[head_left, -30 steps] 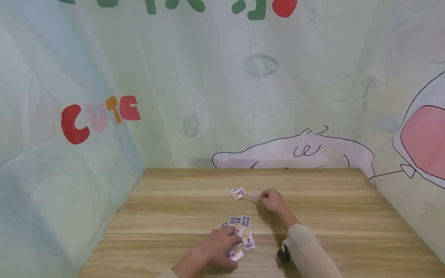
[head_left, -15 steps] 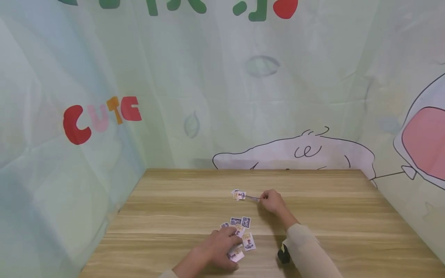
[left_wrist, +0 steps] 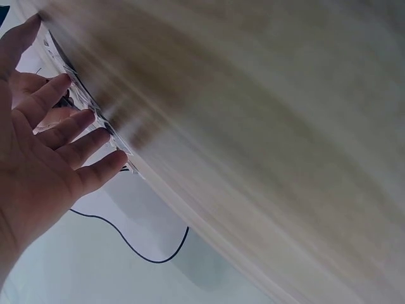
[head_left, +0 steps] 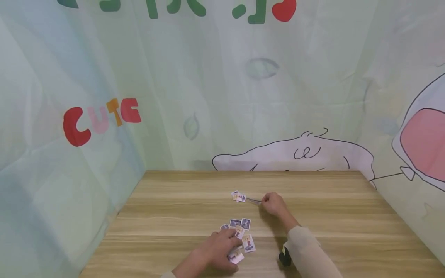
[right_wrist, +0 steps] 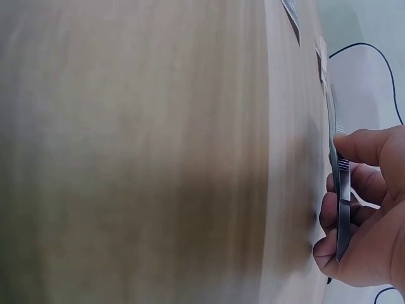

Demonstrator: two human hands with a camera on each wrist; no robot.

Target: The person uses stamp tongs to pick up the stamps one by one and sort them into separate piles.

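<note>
In the head view, my right hand (head_left: 274,204) holds a pair of metal tweezers (head_left: 254,200), tips pointing left at the edge of a small pile of picture cards (head_left: 240,197). The right wrist view shows the thumb pressing the ridged grip of the tweezers (right_wrist: 343,166), with the other fingers curled behind. My left hand (head_left: 222,249) rests with spread fingers over a nearer group of small cards, partly covering them. One upright card (head_left: 248,243) lies beside its fingertips, and two bluish cards lie just beyond. In the left wrist view the left fingers (left_wrist: 82,123) reach the cards' edges.
The wood-grain table (head_left: 167,216) runs back to a printed cloth backdrop (head_left: 194,77) with cartoon drawings and letters. Below the right sleeve (head_left: 307,247) there is a small black object (head_left: 285,258). A dark cable (left_wrist: 136,253) hangs in the left wrist view.
The top card of the far pile has turned from tilted to nearly level, and the tweezers' tips now stand just right of it. My left hand stays in place.
</note>
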